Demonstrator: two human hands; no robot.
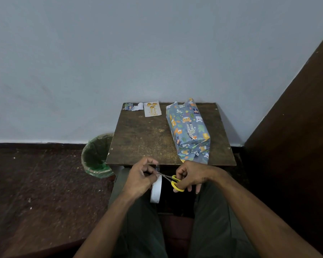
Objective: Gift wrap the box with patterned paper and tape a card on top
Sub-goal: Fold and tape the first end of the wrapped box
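Below the near edge of the table [138, 138], the left hand [141, 180] has its fingers pinched on a short strip pulled up from the tape roll [156, 190], while the right hand [191, 175] has its fingers closed through the yellow handles of the scissors [172, 180], whose blades meet the strip. The box [189, 131], wrapped in animal-print paper, lies along the table's right side, with the card [152, 108] and paper scraps [133, 106] at the far edge. A green-lined bin [96, 155] stands just left of the table.
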